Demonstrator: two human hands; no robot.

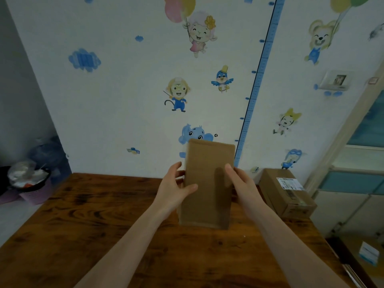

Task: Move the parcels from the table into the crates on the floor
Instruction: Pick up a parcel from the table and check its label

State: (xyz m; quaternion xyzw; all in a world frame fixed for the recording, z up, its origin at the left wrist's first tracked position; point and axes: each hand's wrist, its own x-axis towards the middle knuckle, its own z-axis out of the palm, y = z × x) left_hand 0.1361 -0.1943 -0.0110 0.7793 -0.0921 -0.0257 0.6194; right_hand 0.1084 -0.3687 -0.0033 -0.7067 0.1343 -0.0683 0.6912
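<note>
A plain brown cardboard parcel [207, 181] stands tilted above the wooden table [83, 215], held up between both hands. My left hand [174, 188] grips its left edge, thumb across the front face. My right hand [239, 183] holds its right edge, fingers wrapped behind. A second cardboard parcel [284, 192] with a white shipping label lies on the table's far right corner, beside my right hand. No crate is visible.
A wall with cartoon stickers rises directly behind the table. At the far left sits a purple basket [31, 194] lined with a black bag and filled with rubbish. A cabinet with glass doors [353, 183] stands to the right; a small white box [368, 253] lies below it.
</note>
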